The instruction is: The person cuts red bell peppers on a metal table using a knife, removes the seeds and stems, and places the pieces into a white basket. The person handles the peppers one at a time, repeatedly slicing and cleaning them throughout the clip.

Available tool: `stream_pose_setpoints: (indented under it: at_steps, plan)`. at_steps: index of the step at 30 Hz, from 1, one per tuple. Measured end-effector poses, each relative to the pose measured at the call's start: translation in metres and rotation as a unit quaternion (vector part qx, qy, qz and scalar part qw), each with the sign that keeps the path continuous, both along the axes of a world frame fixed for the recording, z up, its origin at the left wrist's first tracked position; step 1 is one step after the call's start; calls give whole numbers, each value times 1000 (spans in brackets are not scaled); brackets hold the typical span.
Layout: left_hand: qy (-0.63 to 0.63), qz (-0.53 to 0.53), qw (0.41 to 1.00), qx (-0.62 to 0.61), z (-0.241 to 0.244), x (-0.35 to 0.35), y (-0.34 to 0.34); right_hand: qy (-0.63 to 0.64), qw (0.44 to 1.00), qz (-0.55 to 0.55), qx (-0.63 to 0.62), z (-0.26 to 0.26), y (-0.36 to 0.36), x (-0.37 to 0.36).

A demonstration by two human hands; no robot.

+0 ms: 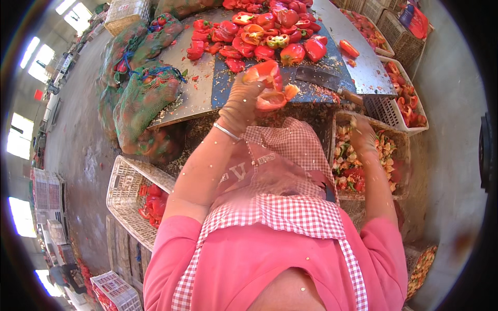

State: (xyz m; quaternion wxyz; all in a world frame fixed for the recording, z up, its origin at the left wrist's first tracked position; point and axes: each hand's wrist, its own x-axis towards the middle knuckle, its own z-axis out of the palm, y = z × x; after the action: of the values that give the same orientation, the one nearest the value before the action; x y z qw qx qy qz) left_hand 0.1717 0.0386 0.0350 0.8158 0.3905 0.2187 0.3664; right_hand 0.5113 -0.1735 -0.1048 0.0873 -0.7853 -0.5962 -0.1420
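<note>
My left hand (242,102), in a stained glove with a bracelet at the wrist, grips a cut-open red bell pepper (268,79) above the front edge of the table. The pepper's hollow inside shows. Over a crate of pepper cores and scraps (335,155) is my right hand (362,136), blurred by motion; whether its fingers hold anything is unclear. A cleaver (317,77) lies on the blue board (227,87), its wooden handle pointing right past the table edge. Behind it is a pile of halved red bell peppers (264,35), with loose seeds scattered about.
Green mesh sacks of peppers (146,103) stand against the table's left side. A white crate with red peppers (128,175) sits low at my left. Right of the metal table (369,74) are crates of cut peppers (422,126). More crates (116,287) stand on the floor.
</note>
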Motion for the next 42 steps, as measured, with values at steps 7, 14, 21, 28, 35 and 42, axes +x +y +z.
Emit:
stream_pose_setpoints:
  at_steps: [7, 14, 21, 28, 35, 42]
  plan:
    - [52, 38, 997, 48, -23, 20, -22, 582, 809, -82, 0, 86, -5, -58]
    - [177, 75, 732, 654, 11, 42, -62, 792, 508, 334, 56, 120, 50, -129]
    - [185, 47, 856, 481, 0, -33, -56, 922, 169, 268, 224, 108, 22, -123]
    - [222, 129, 937, 236, -56, -98, -34, 899, 313, 149, 269, 81, -19, -91]
    - [266, 296, 889, 228, -80, -162, -13, 786, 425, -126, 430, 57, -69, 11]
    - [201, 316, 926, 41, -81, -171, 1, 541, 544, -384, 513, 100, -83, 198]
